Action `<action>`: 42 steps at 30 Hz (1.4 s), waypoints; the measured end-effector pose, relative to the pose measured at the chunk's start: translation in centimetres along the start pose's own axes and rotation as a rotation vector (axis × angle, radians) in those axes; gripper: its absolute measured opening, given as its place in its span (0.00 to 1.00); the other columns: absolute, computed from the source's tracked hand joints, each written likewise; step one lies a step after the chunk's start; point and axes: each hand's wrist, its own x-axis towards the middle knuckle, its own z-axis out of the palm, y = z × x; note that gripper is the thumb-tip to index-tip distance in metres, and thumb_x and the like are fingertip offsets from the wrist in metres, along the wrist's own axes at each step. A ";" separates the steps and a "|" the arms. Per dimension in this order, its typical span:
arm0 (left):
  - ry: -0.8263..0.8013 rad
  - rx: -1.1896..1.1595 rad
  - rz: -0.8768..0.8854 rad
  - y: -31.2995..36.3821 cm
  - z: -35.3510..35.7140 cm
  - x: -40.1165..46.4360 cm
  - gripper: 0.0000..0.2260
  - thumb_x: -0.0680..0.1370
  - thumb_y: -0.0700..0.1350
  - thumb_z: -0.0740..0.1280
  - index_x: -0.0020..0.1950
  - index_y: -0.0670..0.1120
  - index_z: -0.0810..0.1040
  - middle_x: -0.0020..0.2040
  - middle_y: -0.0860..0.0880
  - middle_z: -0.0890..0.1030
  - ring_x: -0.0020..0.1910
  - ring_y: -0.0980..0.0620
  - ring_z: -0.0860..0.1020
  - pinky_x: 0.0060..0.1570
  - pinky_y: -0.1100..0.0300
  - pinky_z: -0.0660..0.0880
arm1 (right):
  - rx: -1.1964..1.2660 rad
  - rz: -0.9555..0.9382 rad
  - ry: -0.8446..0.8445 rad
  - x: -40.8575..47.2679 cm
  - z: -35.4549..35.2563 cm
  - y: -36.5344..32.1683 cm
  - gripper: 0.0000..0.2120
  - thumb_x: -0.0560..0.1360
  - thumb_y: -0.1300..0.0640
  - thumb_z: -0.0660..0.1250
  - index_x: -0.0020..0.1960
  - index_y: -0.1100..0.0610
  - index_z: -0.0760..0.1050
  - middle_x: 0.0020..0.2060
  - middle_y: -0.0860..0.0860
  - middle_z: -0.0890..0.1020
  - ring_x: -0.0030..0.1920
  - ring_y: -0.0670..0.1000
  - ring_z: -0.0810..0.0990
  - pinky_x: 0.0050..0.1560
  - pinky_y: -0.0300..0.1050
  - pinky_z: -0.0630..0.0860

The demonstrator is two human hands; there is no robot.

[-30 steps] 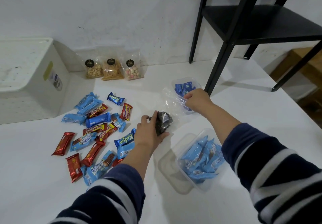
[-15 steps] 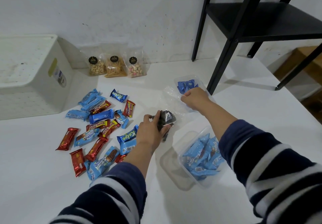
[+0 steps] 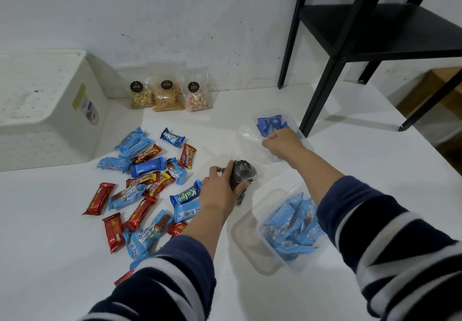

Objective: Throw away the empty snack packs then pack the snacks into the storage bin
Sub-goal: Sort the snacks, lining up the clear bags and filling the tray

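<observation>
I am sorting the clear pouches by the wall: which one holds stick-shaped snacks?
The middle pouch, between the nut pouch and the pouch of pink and white balls.

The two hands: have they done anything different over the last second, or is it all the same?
Hardly anything changed. The left hand still grips the crumpled dark pack, and the right hand still holds the clear wrapper beside the far clear tub. The loose snack bars and white bin stayed put.
</observation>
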 end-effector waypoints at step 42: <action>-0.040 0.026 -0.034 1.4 -0.4 -1.3 0.32 0.76 0.64 0.59 0.77 0.58 0.52 0.72 0.46 0.62 0.66 0.42 0.68 0.60 0.49 0.73 | 0.027 -0.092 -0.001 -1.5 0.1 0.5 0.10 0.77 0.57 0.62 0.55 0.59 0.78 0.48 0.52 0.78 0.50 0.51 0.74 0.48 0.42 0.66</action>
